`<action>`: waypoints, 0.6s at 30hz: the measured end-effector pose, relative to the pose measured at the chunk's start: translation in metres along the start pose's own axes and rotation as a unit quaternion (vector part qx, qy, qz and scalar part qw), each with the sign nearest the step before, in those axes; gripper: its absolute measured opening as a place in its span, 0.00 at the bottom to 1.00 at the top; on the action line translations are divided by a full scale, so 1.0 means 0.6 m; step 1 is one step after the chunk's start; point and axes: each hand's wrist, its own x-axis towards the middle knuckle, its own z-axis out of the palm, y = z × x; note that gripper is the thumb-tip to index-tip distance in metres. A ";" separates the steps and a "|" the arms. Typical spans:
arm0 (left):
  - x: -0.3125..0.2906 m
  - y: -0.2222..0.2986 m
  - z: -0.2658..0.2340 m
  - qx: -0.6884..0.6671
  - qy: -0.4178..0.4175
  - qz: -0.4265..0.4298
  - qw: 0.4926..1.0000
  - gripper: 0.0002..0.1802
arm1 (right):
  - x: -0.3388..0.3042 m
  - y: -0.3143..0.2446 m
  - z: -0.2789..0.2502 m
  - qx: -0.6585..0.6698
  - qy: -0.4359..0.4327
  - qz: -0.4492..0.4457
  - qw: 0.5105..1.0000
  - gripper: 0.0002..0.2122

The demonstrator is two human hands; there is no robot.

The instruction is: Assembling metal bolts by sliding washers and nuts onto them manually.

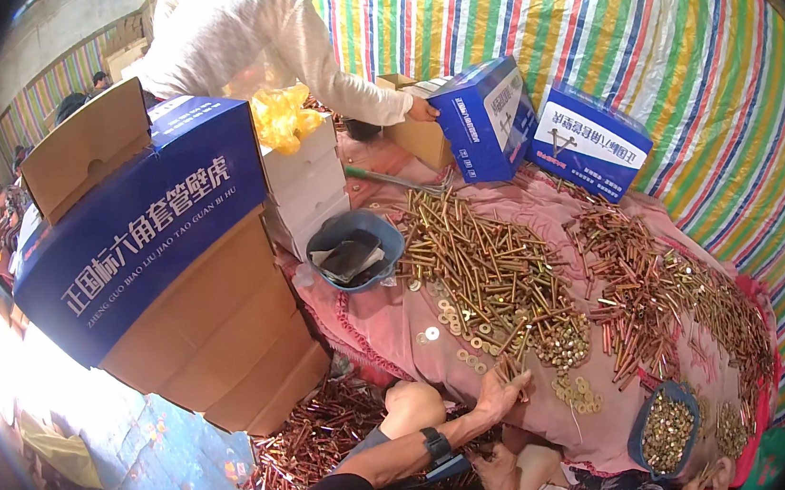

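Observation:
My left hand (504, 392), below a black sleeve and a dark wristwatch (437, 445), reaches to the near edge of the pink cloth (444, 366). Its fingers are bent together beside washers and nuts; what they hold is too small to make out. Lower down, between my knees, my right hand (499, 475) is beside a blue container (450, 469), its fingers partly hidden. A heap of long brass-coloured bolts (474, 251) lies beyond my left hand, with nuts (565, 342) and flat washers (581, 395) at its near side. Reddish metal sleeves (622, 288) are heaped to the right.
A tall blue-and-brown carton (218, 311) stands at left, reddish metal pieces (305, 455) beneath. A blue basin (392, 237) and a nut-filled container (669, 431) rest on the cloth. Another person (248, 50) touches a blue box (485, 120); someone else's hand (714, 479) is at lower right.

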 end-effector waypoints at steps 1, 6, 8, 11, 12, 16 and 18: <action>0.001 0.004 -0.001 -0.001 0.007 0.002 1.000 0.10 | -0.001 -0.023 -0.002 -0.009 0.004 0.021 1.000 0.16; -0.011 0.063 0.009 -0.120 0.045 -0.086 0.988 0.10 | -0.009 -0.061 -0.021 -0.010 0.001 0.105 0.994 0.14; 0.008 0.117 0.009 -0.178 0.047 -0.079 0.980 0.11 | 0.002 -0.008 -0.019 -0.040 0.037 0.025 0.998 0.12; 0.058 0.259 -0.051 -0.125 0.017 0.051 0.991 0.14 | -0.006 -0.065 -0.028 0.000 0.003 0.063 0.998 0.11; 0.080 0.311 -0.066 -0.101 0.062 0.158 0.980 0.15 | -0.005 -0.057 -0.030 0.001 0.002 0.062 0.998 0.11; 0.173 0.474 -0.218 -0.046 0.149 0.259 0.953 0.11 | -0.002 -0.057 -0.025 0.032 -0.001 0.055 0.998 0.09; 0.194 0.518 -0.306 -0.058 0.189 0.251 0.948 0.08 | -0.001 -0.063 -0.019 0.077 -0.009 0.068 0.995 0.08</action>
